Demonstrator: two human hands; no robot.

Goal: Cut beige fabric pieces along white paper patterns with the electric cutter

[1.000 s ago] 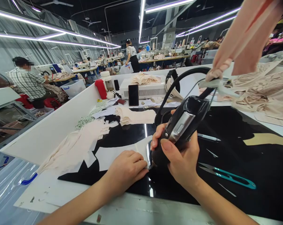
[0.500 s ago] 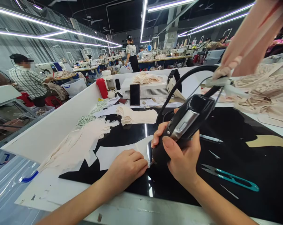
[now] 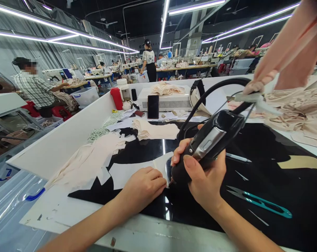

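My right hand (image 3: 208, 175) is wrapped round a black corded iron (image 3: 209, 140) with a silver panel. It is tilted tip down, and a shiny metal face shows on its left side. Under the tip lies the right end of a pale fabric piece (image 3: 129, 173), where a second layer overlaps it. My left hand (image 3: 145, 187) presses that end with its fingers bent and together, close to the iron's tip. My hand and the iron hide part of the fabric. Right of my right hand lie teal-handled thread snips (image 3: 266, 203) and a pen (image 3: 238, 158).
A black sheet (image 3: 200, 206) covers the table middle. Fabric stacks lie at left (image 3: 90, 157) and behind (image 3: 158, 129). A phone (image 3: 153, 106) leans on a white box (image 3: 171, 103). A black cable (image 3: 213, 84) arches over, with pink cloth (image 3: 287, 52) hanging at upper right.
The view has shifted slightly, so things sit a little further right and lower. Both hands, the iron and the fabric keep nearly the same positions relative to each other.
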